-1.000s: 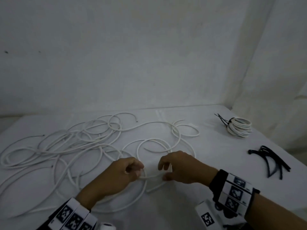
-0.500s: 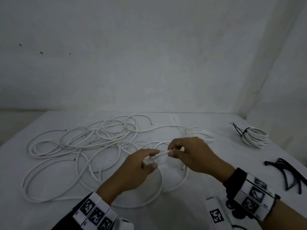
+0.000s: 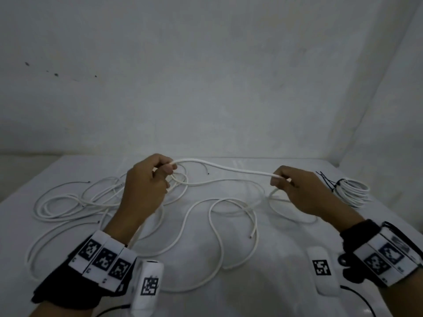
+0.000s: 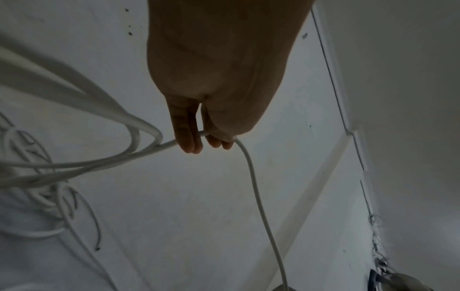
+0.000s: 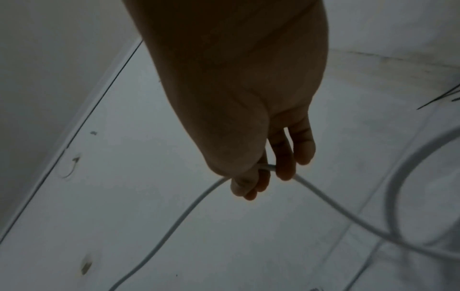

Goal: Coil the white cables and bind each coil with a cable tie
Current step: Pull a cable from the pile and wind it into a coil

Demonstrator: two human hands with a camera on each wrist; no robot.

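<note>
Pinching white cable [image 3: 229, 168], apparently taut.

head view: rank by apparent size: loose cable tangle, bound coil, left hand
1. loose cable tangle, spreads across most of the table
2. left hand, though nearer the camera, so inflated
3. bound coil, far right, smallest

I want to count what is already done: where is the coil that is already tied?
In the head view the tied coil lies on the table at the far right, just beyond the right hand, with its black cable tie on its left side.
</note>
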